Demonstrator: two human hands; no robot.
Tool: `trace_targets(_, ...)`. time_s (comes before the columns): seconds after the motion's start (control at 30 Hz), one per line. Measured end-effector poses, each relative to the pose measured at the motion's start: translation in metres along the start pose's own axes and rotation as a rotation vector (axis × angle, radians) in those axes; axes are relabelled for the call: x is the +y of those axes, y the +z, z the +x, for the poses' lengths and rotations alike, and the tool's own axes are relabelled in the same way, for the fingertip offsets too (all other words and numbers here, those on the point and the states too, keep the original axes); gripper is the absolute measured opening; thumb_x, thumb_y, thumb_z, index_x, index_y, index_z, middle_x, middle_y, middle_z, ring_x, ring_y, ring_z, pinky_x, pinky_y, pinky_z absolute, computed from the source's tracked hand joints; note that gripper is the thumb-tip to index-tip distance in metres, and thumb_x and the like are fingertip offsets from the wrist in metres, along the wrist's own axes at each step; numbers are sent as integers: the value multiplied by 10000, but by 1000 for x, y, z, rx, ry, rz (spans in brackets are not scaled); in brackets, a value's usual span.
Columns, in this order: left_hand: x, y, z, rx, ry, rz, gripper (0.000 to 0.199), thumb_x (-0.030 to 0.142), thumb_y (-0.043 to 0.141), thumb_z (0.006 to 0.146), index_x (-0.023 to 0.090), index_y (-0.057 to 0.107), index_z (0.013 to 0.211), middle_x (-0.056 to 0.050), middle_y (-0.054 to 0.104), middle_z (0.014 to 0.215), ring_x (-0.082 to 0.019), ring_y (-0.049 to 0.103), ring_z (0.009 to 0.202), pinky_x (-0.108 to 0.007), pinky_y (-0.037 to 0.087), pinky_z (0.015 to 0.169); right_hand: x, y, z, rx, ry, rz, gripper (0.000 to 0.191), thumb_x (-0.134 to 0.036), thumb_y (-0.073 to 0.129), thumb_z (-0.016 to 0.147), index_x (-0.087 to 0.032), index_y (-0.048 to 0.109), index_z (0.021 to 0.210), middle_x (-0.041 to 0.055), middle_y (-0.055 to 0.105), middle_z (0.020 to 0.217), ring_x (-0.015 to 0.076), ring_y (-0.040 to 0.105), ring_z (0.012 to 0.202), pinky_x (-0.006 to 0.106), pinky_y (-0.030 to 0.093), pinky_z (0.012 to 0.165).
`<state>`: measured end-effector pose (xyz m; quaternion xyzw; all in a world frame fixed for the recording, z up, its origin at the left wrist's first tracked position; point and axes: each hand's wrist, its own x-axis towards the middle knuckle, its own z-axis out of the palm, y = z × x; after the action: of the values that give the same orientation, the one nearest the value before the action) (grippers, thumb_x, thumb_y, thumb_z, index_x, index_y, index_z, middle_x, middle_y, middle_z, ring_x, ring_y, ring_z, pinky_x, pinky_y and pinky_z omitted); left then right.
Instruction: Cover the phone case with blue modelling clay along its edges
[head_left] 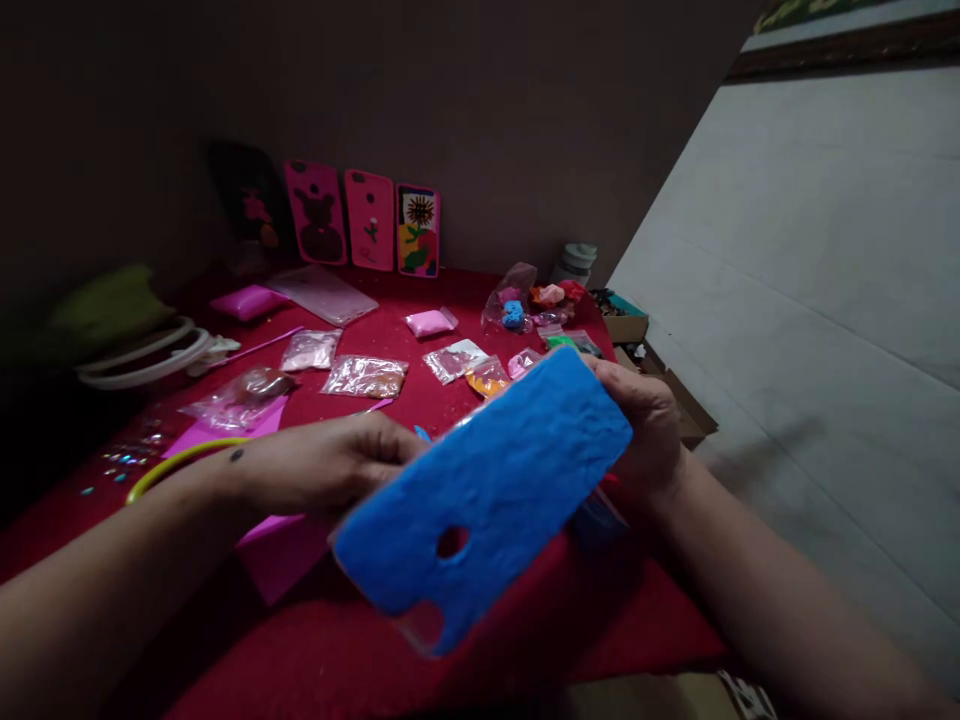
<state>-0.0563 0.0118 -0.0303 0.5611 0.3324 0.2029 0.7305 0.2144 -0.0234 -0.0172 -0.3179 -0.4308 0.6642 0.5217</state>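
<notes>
One blue phone case (502, 470), seemingly under inspection: my right hand (646, 415) grasps it (left hand (337, 462), can't tell), likely needing steadiness next.

Table, red covering (225, 640). Far left: upright decorated phone cases (369, 220); translucent panel (324, 293), flat. Far right: bagged coloured lumps (513, 314). Middle: pink packet (431, 322), clear bags (365, 378). Left: loose shiny bits (131, 460). Near left: pink sheet (285, 562).
</notes>
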Motion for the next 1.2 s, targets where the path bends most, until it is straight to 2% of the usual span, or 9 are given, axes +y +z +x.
trace_targets(0.07, 0, 0, 5, -24, -49, 56, 159, 313, 785, 763, 170, 732, 719, -10, 628, 548, -63, 478, 386, -124, 310, 344, 5, 2, -1, -72, 73, -16, 202, -317, 654, 779, -176, 597, 647, -18, 551, 633, 112, 502, 584, 256, 448, 591)
trace_targets(0.17, -8, 5, 12, 63, 75, -100, 176, 327, 783, 766, 165, 744, 822, -25, 656, 639, -78, 532, 468, -134, 366, 387, 14, 6, -2, -227, 253, -33, 253, -316, 725, 735, -136, 584, 627, -10, 512, 579, 89, 458, 521, 215, 399, 514)
trace_targets(0.3, -19, 19, 13, 37, 115, -197, 175, 291, 760, 791, 162, 769, 908, -36, 679, 695, -95, 560, 546, -165, 427, 464, 28, 8, -2, -353, 467, -64, 296, -343, 767, 766, -121, 577, 717, -25, 497, 581, 58, 440, 474, 154, 369, 449)
trace_targets(0.4, -21, 27, 12, 1, 102, -173, 144, 278, 722, 823, 153, 776, 871, -21, 655, 636, -90, 545, 538, -173, 433, 501, 35, 5, -1, -389, 537, -115, 255, -363, 695, 853, -157, 558, 795, -46, 495, 575, 73, 454, 404, 158, 373, 366)
trace_targets(0.53, -21, 31, 12, -4, 75, -193, 154, 284, 701, 827, 144, 760, 803, -17, 621, 594, -97, 518, 516, -191, 408, 492, 38, 4, 1, -363, 495, -187, 286, -405, 674, 872, -166, 551, 775, -58, 463, 549, 64, 406, 362, 161, 364, 322)
trace_targets(0.67, -22, 33, 13, 32, 39, -169, 222, 330, 699, 825, 133, 716, 726, -12, 567, 572, -96, 469, 511, -198, 373, 483, 41, 8, 4, -310, 471, -161, 347, -434, 703, 840, -172, 514, 716, -72, 417, 515, 48, 330, 352, 154, 276, 310)
trace_targets(0.77, -22, 34, 12, 61, 5, -129, 237, 353, 718, 803, 134, 700, 713, 1, 527, 574, -89, 432, 520, -191, 332, 481, 44, 10, 5, -267, 461, -141, 382, -435, 729, 810, -180, 480, 672, -78, 401, 494, 49, 313, 339, 163, 264, 299)
trace_targets(0.93, -22, 34, 11, 78, -57, -140, 207, 341, 712, 788, 144, 692, 727, 15, 482, 559, -77, 357, 492, -192, 264, 458, 46, 12, 5, -267, 456, -116, 364, -437, 700, 826, -174, 504, 669, -67, 415, 489, 59, 333, 343, 176, 284, 312)
trace_targets(1.2, -22, 33, 13, 73, -89, -229, 218, 327, 730, 778, 145, 651, 688, 27, 477, 531, -56, 385, 454, -149, 271, 413, 46, 11, 5, -240, 418, -159, 373, -499, 623, 867, -157, 609, 721, -26, 486, 541, 92, 416, 416, 217, 328, 395)
